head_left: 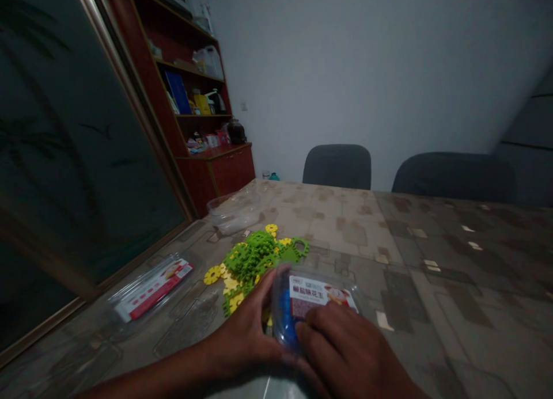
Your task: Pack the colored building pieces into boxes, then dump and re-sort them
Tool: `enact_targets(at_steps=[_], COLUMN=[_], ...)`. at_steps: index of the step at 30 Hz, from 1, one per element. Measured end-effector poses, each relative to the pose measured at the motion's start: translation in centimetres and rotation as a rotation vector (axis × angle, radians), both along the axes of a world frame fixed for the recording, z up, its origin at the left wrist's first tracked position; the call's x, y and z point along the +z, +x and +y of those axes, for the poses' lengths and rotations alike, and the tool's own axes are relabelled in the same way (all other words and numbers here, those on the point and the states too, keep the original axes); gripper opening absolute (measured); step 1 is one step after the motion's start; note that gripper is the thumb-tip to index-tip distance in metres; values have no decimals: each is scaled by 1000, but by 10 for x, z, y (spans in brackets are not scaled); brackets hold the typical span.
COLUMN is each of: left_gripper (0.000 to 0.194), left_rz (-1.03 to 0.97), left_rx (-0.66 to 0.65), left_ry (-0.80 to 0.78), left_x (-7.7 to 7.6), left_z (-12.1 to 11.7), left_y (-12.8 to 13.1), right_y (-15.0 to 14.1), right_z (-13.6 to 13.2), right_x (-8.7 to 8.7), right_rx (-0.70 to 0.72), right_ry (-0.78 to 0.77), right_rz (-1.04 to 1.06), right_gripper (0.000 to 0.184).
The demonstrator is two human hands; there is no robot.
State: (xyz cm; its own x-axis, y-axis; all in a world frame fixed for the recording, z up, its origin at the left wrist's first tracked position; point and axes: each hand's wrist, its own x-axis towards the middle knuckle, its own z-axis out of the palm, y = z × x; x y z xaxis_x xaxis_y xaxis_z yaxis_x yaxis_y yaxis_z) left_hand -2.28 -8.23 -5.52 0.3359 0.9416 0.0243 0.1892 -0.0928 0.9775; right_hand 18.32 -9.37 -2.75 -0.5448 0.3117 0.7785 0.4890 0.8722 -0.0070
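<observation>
Because the clear box is held between them, the two hands are together: the left hand clamps its near side, while the right hand lies across its lower corner, apparently to steady it. Blue pieces show inside. Just beyond the left hand, a loose heap of green and yellow interlocking pieces sits on the patterned table. Farther left lie a flat packet with a red label and a clear bag, both kept toward the table's edge beside a glass door. Beyond stand two dark chairs and a red cabinet.
</observation>
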Motion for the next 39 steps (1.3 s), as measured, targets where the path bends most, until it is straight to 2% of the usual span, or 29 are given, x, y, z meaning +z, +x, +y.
enact_targets(at_steps=[3,6,11,13,16,19,23,25,28,33,37,39], left_gripper=[112,105,100,98,91,90,92,93,94,92,95,95], left_rz=[186,315,379,356,238,130,71,51,32,18,2,-25], left_rx=[47,60,111,154,204,217,227,232,211,201,235,200], left_ry=[157,264,283,295,248,184,162,143,123,143,180,163], left_x=[1,3,3,3,4,6,9,9,6,3,6,2], left_z=[0,-2,-1,1,3,2,-1,-2,-2,1,0,-4], left_y=[1,1,4,4,0,-1,3,4,1,-5,-5,-6], right_y=[5,9,6,7,17,29,39,41,44,50,60,66], right_z=[-1,-1,0,0,3,7,9,10,13,18,22,26], right_x=[4,8,9,7,-1,-10,-18,-22,-32,-46,-36,-28], right_rx=[12,-13,-118,-179,-292,-387,-387,-348,-266,-273,-222,-209], right_ry=[-73,-108,78,61,-54,-224,-545,-605,-532,-333,-232,-206], right_rz=[-6,-12,-36,-123,-278,-297,-209,-140,-39,4,-94,-98], right_gripper=[40,38,34,31,29,41,49,51,47,42,52,56])
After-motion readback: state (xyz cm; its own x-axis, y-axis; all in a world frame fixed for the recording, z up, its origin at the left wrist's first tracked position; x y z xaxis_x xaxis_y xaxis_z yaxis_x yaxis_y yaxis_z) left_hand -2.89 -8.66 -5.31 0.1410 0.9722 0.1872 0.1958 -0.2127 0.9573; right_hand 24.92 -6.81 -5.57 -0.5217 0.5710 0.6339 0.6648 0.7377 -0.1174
